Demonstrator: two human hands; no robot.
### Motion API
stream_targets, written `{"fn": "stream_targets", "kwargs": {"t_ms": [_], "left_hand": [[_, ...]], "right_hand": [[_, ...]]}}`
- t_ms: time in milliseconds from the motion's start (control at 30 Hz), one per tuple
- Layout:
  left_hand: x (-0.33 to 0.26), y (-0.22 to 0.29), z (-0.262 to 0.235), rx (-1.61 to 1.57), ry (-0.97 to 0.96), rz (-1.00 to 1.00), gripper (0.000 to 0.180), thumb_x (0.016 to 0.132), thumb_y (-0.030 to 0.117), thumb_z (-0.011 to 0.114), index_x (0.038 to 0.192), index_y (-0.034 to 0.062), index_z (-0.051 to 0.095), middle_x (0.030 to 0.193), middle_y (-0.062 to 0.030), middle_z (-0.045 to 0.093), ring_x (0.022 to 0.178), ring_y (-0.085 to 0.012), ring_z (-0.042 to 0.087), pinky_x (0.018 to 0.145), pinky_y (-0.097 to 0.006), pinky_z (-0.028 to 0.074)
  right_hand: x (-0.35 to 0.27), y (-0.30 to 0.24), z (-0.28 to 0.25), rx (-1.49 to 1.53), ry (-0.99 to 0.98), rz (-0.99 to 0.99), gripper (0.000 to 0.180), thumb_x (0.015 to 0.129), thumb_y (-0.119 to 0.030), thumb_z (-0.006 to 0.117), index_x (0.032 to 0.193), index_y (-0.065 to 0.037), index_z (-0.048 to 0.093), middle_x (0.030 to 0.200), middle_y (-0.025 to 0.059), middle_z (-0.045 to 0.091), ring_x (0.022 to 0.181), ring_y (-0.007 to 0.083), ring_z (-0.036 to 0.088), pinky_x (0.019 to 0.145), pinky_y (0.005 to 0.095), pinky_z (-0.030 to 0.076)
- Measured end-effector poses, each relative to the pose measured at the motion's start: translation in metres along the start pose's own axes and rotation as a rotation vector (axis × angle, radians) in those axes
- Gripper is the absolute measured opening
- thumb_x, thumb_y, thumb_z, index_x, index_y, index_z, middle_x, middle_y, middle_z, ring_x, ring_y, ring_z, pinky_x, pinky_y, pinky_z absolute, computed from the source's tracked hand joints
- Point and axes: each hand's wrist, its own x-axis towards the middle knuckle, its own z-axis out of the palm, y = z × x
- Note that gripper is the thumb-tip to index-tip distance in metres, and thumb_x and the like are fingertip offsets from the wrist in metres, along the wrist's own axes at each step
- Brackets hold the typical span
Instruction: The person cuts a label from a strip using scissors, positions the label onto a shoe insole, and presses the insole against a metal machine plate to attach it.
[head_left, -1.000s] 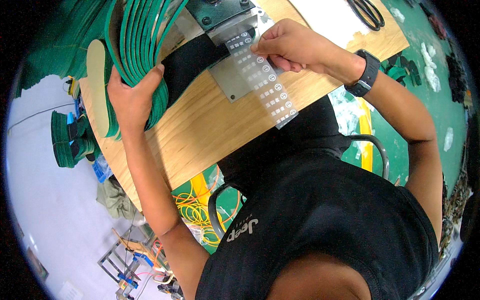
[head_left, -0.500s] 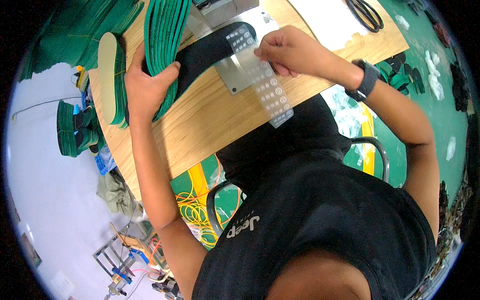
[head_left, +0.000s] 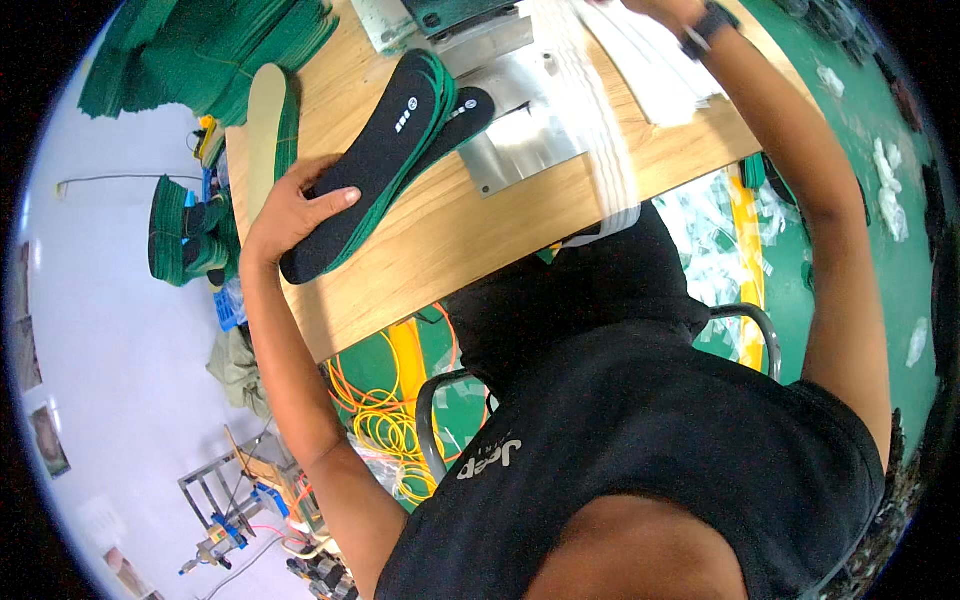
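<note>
My left hand (head_left: 300,205) is closed round the heel half of a small stack of black insoles with green edges (head_left: 385,150), thumb on top. The top insole bears a small white print near its toe. Under the stack, another black insole with a white mark (head_left: 472,102) sticks out over a metal plate (head_left: 520,140). My right hand (head_left: 668,8) is at the top edge, its fingertips partly cut off. From beside its fingers a clear strip of white labels (head_left: 605,150), smeared by motion, runs down past the table's front edge; the hand appears to pinch its upper end.
Behind the plate stands a metal device (head_left: 470,15). A beige-topped insole stack (head_left: 265,130) and a large heap of green sheets (head_left: 210,60) lie at the left. White sheets (head_left: 650,70) lie at the right. Yellow cables (head_left: 390,430) coil on the floor.
My right hand has moved up and away to the far right, the label strip streaking with it. My left hand has tipped the insole stack over, so its printed black top faces up.
</note>
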Motion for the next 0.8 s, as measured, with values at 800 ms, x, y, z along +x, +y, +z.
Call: {"fn": "stream_targets", "kwargs": {"t_ms": [800], "left_hand": [[-0.128,0.036,0.055,0.098,0.566,0.248,0.075,0.061,0.013,0.081,0.128,0.0030,0.049,0.113,-0.0159,0.058,0.109,-0.0292,0.056,0.095,-0.037,0.043]], "right_hand": [[-0.126,-0.217,0.073,0.000,-0.304,-0.847,0.051,0.066,-0.026,0.079,0.102,-0.004,0.051,0.089,0.0192,0.061,0.086,0.0386,0.061,0.073,0.0441,0.049]]}}
